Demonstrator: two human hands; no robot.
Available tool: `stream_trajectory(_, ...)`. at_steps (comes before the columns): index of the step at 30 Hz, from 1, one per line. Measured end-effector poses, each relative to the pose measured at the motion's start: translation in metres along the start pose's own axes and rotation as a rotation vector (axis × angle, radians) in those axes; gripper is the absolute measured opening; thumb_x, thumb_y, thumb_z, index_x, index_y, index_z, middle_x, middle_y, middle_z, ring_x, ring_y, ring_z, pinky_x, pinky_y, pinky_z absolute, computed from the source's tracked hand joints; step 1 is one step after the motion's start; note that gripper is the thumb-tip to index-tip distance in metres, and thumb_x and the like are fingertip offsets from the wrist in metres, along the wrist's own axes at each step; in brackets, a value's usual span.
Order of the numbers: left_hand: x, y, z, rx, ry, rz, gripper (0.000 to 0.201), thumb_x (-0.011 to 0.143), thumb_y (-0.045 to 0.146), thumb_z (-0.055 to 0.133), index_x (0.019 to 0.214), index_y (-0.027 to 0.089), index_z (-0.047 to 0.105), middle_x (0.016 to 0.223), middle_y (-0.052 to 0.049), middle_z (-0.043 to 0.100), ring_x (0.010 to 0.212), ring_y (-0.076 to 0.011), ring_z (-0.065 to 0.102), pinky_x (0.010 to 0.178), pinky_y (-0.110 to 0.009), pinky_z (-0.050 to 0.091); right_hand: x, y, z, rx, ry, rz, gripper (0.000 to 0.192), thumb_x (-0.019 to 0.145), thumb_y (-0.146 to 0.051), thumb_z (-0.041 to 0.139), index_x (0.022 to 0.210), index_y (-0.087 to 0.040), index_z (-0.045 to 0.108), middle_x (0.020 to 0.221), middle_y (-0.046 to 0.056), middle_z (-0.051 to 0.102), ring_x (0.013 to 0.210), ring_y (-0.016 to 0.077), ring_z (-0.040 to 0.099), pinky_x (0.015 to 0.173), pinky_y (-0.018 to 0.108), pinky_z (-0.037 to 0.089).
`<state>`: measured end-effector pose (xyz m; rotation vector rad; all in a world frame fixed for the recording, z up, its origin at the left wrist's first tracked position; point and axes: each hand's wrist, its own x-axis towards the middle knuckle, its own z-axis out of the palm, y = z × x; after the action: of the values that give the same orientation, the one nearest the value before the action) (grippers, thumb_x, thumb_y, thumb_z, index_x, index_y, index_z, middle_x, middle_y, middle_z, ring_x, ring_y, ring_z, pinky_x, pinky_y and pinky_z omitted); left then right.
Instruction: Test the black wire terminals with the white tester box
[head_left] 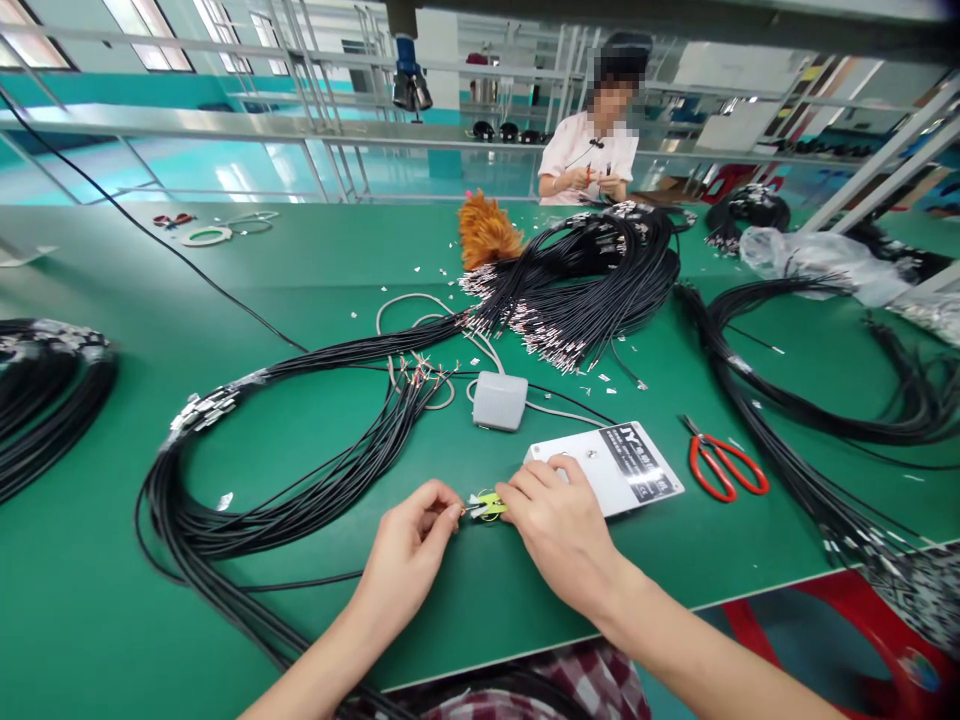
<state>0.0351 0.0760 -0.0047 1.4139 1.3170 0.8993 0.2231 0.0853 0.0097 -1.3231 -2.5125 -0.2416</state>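
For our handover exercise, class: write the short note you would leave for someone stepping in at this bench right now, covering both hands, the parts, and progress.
Left hand: fingers pinch a thin wire end at the bench's near edge.
Right hand: fingers hold a small yellow connector against that wire end.
Nearby: white box behind the right hand, grey pedal, red scissors to the right, black cable bundle looped to the left.
Done: wire and connector are brought together.
Left: whether they are fully joined cannot be told; many cables lie on the green table.
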Motion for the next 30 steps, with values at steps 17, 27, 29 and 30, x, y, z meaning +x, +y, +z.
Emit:
stream_trajectory(17,0.007,-0.002,0.005,0.120,-0.009,-0.001,0.016,0.086,0.029,0.052,0.073,0.020,0.055,0.065,0.003,0.054,0.061,-0.0152,0.052,0.057,-0.023,0.040,0.006,-0.002,-0.008,0.030,-0.089,0.052,0.010,0.083,-0.016,0.074,0.087,-0.018,0.065,0.085,0.003,0.071,0.091,0.0225,0.060,0.085,0.042,0.032)
stream_trajectory(27,0.006,-0.007,0.004,0.124,-0.021,0.003,0.017,0.087,0.030,0.051,0.074,0.021,0.056,0.063,0.003,0.054,0.058,-0.0150,0.050,0.056,-0.024,0.038,-0.071,0.023,-0.026,0.242,0.440,0.293,0.013,0.092,-0.012,0.056,0.096,-0.023,0.061,0.113,0.005,0.073,0.109,0.0231,0.063,0.095,0.041,0.039)
stream_trajectory(29,0.006,-0.007,0.004,0.125,-0.021,0.004,0.017,0.088,0.030,0.051,0.074,0.021,0.056,0.063,0.003,0.053,0.058,-0.0149,0.050,0.056,-0.024,0.038,-0.087,0.019,-0.019,0.243,0.424,0.265,0.015,0.090,-0.009,0.056,0.093,-0.023,0.060,0.118,0.006,0.072,0.112,0.0243,0.061,0.093,0.041,0.039)
stream_trajectory(30,0.006,-0.007,0.004,0.129,-0.022,0.005,0.018,0.088,0.030,0.050,0.074,0.021,0.056,0.063,0.003,0.053,0.058,-0.0150,0.050,0.056,-0.024,0.038,-0.091,0.016,-0.015,0.238,0.411,0.252,0.015,0.089,-0.009,0.056,0.092,-0.023,0.060,0.119,0.006,0.072,0.113,0.0248,0.060,0.093,0.041,0.039)
